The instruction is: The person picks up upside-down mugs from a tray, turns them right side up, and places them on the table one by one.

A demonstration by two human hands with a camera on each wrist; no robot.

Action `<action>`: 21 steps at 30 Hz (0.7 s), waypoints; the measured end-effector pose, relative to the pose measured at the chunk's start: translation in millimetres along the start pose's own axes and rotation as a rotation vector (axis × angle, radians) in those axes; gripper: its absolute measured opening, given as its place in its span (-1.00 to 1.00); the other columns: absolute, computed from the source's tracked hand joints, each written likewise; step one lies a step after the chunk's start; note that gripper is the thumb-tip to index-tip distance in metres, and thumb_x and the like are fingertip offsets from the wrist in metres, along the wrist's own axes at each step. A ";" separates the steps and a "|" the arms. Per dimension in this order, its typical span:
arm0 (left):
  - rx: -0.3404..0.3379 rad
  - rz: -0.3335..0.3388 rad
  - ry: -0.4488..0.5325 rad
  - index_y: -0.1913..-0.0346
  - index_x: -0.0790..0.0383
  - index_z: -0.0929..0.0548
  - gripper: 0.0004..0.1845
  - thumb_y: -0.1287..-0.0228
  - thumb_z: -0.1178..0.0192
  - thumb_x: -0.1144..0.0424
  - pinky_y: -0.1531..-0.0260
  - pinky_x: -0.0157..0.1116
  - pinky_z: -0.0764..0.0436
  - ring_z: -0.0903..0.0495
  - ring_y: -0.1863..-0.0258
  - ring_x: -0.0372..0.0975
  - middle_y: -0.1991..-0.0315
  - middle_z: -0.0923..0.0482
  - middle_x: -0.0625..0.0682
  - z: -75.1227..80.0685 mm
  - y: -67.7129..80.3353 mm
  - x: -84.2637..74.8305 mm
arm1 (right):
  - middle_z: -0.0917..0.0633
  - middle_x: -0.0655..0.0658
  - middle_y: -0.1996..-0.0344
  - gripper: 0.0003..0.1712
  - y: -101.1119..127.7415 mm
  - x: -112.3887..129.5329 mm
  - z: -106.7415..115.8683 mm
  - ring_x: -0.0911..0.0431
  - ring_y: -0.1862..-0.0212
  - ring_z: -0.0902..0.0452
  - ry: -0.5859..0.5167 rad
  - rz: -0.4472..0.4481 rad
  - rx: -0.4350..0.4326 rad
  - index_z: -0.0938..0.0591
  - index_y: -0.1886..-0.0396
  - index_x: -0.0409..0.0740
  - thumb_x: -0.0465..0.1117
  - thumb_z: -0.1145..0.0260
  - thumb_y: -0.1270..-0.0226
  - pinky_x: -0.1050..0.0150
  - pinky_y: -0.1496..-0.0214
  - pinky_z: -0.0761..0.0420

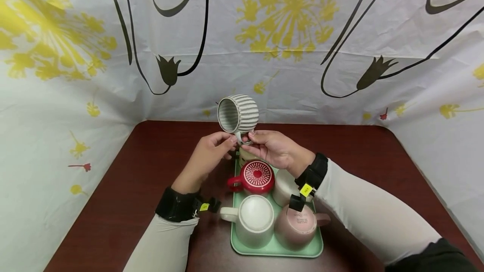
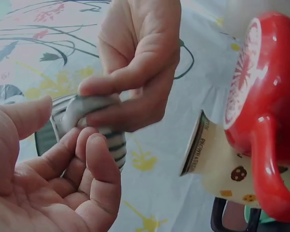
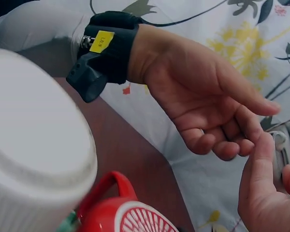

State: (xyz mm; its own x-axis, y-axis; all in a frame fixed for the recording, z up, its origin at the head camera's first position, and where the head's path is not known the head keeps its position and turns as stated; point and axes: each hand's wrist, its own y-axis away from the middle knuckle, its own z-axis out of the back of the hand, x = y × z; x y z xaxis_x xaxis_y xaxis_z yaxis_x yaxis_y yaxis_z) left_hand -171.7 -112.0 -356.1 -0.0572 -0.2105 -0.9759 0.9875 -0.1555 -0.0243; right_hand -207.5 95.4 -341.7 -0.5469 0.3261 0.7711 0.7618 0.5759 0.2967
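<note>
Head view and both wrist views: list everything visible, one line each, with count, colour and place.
striped mug: one, grey and white, held up on its side above the tray's far end.
red mug: one, red with white pattern, upside down on the tray.
white mugs: two, upside down on the tray, near left and right middle.
pink mug: one, upside down, near right.
cream mug: one, with printed spots, behind the red mug.
tray: one, mint green, on the table.
table: one, dark red-brown.
backdrop: white with yellow flowers.
left hand: touches the mug's handle.
right hand: grip on the handle.
</note>
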 end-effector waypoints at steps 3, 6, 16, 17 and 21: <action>-0.029 0.011 0.012 -0.03 0.29 -0.73 -0.69 -0.46 -0.31 0.10 0.23 -0.23 -0.73 -0.65 0.31 -0.20 0.15 -0.70 0.11 -0.6 0.6 -0.4 | -0.66 -0.06 0.14 -0.71 -1.6 -2.8 -5.6 0.22 0.12 -0.74 0.028 0.001 -0.012 -0.42 -0.23 -0.34 -0.31 0.10 -0.71 0.43 -0.07 -0.70; -0.062 0.011 0.020 0.04 0.27 -0.75 -0.71 -0.42 -0.36 0.09 0.28 -0.27 -0.70 -0.63 0.33 -0.20 0.22 -0.70 0.02 -2.1 0.1 -0.1 | -0.71 -0.03 0.12 -0.59 -3.7 -5.8 -8.1 0.23 0.11 -0.75 0.077 0.008 -0.017 -0.35 -0.40 -0.40 -0.32 0.08 -0.71 0.42 -0.07 -0.70; -0.047 -0.006 0.170 0.07 0.40 -0.73 -0.77 -0.42 -0.35 0.26 0.22 -0.36 -0.72 -0.67 0.31 -0.25 0.22 -0.65 0.02 -11.3 -2.4 1.9 | -0.74 0.00 0.13 -0.52 -11.5 -14.4 -6.1 0.17 0.11 -0.78 0.186 0.015 -0.010 -0.28 -0.49 -0.45 -0.40 0.05 -0.68 0.37 -0.06 -0.72; -0.046 -0.001 0.156 0.06 0.39 -0.72 -0.77 -0.44 -0.34 0.25 0.24 -0.37 -0.70 -0.65 0.34 -0.25 0.24 -0.64 0.03 -11.7 -2.7 2.3 | -0.74 -0.01 0.14 -0.53 -12.0 -14.8 -5.7 0.17 0.12 -0.78 0.188 0.017 -0.019 -0.29 -0.47 -0.46 -0.40 0.05 -0.68 0.37 -0.05 -0.73; -0.046 0.045 0.093 0.04 0.35 -0.69 -0.76 -0.52 -0.25 0.19 0.41 -0.38 -0.55 -0.49 0.46 -0.25 0.33 -0.58 -0.01 -12.2 -3.4 2.8 | -0.77 0.00 0.19 -0.59 -13.9 -16.5 -3.9 0.21 0.14 -0.77 0.179 -0.002 -0.043 -0.37 -0.40 -0.45 -0.38 0.02 -0.68 0.39 -0.02 -0.73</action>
State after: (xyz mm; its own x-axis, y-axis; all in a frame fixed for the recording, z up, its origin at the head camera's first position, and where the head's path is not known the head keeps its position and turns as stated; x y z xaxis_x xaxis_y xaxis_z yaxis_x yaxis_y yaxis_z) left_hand -173.4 -100.3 -361.3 -0.0013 -0.1249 -0.9922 0.9946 -0.1034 0.0118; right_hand -207.8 79.1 -356.3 -0.4810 0.1842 0.8572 0.7768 0.5428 0.3193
